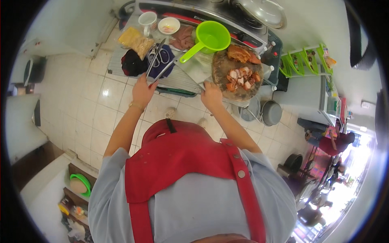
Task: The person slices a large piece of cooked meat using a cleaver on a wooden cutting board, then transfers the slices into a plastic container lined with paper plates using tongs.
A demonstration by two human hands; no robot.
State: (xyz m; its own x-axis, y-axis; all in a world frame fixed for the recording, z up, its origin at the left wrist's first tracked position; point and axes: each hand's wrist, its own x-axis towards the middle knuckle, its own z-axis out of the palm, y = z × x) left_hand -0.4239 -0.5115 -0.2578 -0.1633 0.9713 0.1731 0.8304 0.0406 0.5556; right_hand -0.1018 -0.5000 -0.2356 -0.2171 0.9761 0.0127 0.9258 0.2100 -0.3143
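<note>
My left hand (142, 91) grips metal tongs (158, 76) at the joined end; their two arms spread apart over a dark blue cloth (164, 68). White-handled scissors (161, 57) lie on this cloth, beside a black and red cloth (132, 63). At the table's front edge, my right hand (211, 94) closes on the near corner of a broad, flat, pale thing (196, 69); whether it is a blade or a sheet is unclear. Right of that hand, a round wooden chopping board (223, 86) bears chopped browned meat (243, 78) and larger meat pieces (238, 54).
A green plastic saucepan-shaped dipper (214, 36) stands behind the board, near raw meat (183, 38), a white bowl (169, 25), a mug (148, 20) and bagged food (136, 41). A gas stove (194, 15) borders the back. Metal pots (271, 112) sit below right. People are far right.
</note>
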